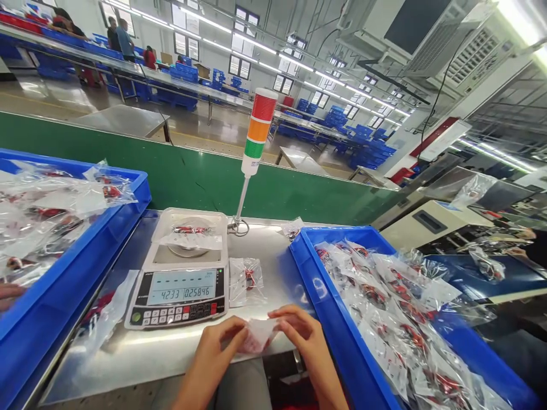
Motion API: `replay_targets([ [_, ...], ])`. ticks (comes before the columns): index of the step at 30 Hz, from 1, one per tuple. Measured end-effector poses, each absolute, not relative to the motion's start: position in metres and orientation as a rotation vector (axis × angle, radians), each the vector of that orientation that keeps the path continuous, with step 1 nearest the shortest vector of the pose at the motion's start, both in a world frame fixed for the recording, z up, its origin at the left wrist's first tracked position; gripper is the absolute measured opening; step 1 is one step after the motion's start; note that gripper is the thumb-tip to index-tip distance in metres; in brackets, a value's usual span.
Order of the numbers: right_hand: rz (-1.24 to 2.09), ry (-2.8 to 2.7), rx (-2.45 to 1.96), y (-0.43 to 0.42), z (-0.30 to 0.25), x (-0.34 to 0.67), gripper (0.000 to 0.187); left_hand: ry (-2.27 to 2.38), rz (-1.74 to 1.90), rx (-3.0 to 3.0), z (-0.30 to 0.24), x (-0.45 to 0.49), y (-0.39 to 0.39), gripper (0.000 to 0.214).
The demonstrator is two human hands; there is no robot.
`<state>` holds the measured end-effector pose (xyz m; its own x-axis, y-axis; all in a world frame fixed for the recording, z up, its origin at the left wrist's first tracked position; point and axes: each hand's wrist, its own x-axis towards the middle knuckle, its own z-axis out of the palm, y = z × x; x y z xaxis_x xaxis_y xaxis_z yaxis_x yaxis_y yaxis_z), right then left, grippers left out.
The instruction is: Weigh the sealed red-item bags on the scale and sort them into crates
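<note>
Small bag (257, 337) pinched between two hands at the bench's near edge

Nearest are grey-clad legs (243, 387) below the edge of the metal bench (171, 348). Just above them is the small bag, with the left hand (217, 344) and the right hand (302, 335) on either side. The left thumb and forefinger grip its left side; the right thumb and forefinger grip its right side. It spans crosswise between them, its whitish part toward the scale and its reddish contents toward the person. The fingers cover its ends, so I cannot tell for certain which way its long axis runs.

Along the right stands a blue crate (318, 296) of clear bags with red and dark contents; another blue crate (143, 185), also loaded with bags, stands at left. Another person's fingers (9, 292) show at the left edge; I cannot tell whether they hold anything.

Beyond the hands sits the scale (182, 296), its display showing 4233 and 0.25846. One bag (249, 279) lies flat just right of it, and another bag (190, 233) lies on the pan, stretched left to right.

Behind rise a red, orange and green signal tower (258, 128) and a green partition (200, 179). Far back, people (123, 41) are at a long counter.
</note>
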<state>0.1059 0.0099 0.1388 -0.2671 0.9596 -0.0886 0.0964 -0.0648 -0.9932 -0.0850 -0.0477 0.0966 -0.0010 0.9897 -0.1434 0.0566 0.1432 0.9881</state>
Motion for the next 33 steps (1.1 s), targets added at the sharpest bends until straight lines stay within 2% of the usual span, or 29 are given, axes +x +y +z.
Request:
replay_targets([
  [3,1.353,-1.448,-1.271,0.014,0.146,0.113,0.039,1.477,1.111,1.307,0.116,-0.098,-0.043,0.028],
  [7,1.165,-1.350,-1.405,0.023,0.145,0.122,0.048,1.864,1.532,1.625,0.142,-0.139,-0.025,0.023],
  [9,1.125,-1.318,-1.420,0.029,0.143,0.128,0.050,2.013,1.626,1.850,0.152,-0.164,-0.013,0.024],
  [14,1.145,-1.271,-1.369,0.048,0.145,0.137,0.045,2.125,1.364,2.226,0.157,-0.202,0.016,0.028],
  [18,1.056,-1.325,-1.241,0.071,0.170,0.105,0.038,2.131,1.328,2.060,0.165,-0.215,0.047,0.024],
  [22,0.953,-1.520,-1.002,0.106,0.208,0.039,0.027,2.350,1.533,1.729,0.196,-0.241,0.060,0.024],
  [25,0.909,-1.685,-0.813,0.131,0.224,-0.008,0.020,2.510,1.753,1.406,0.224,-0.262,0.041,0.026],
  [30,0.982,-2.079,-0.602,0.139,0.214,-0.043,0.017,2.682,1.904,1.127,0.241,-0.274,-0.014,0.034],
  [33,0.983,-2.075,-0.672,0.130,0.203,-0.035,0.020,2.715,1.889,1.053,0.239,-0.270,-0.034,0.032],
])
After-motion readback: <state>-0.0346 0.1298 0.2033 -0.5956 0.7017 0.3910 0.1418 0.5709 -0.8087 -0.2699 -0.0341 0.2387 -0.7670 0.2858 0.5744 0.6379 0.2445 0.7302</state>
